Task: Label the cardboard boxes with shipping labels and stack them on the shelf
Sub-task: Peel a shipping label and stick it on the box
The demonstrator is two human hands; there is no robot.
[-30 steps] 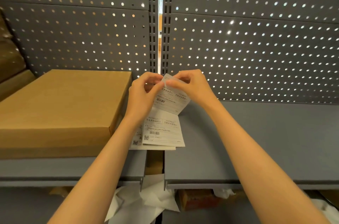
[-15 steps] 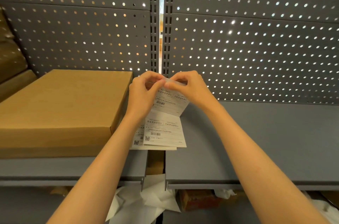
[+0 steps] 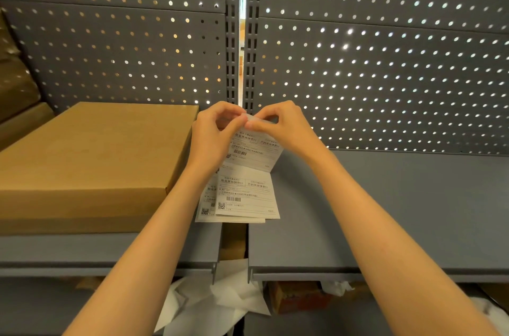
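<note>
Both hands meet at the middle of the view: the left hand (image 3: 213, 134) and the right hand (image 3: 281, 126) each pinch the top corner of a shipping label (image 3: 252, 149) between thumb and curled fingers, fingertips almost touching. That label is white, printed with text blocks, a barcode and a small square code, and it stands raised and tilted toward 12 o'clock, folded up from a strip. Its lower end joins the label stack (image 3: 242, 198), which lies flat on the grey shelf (image 3: 399, 211) at 6 o'clock from the hands, straddling the gap between the two shelf boards.

At 9 o'clock, just beside the left wrist, sits a flat brown cardboard box (image 3: 91, 159) on the same shelf, its top plain. The left forearm hides part of the box's near right corner and the stack's left edge.

Nearer, below the shelf edge at 6 o'clock, crumpled white paper (image 3: 209, 305) shows. Farthest back, a grey pegboard wall (image 3: 385, 74) lets light through its holes.
</note>
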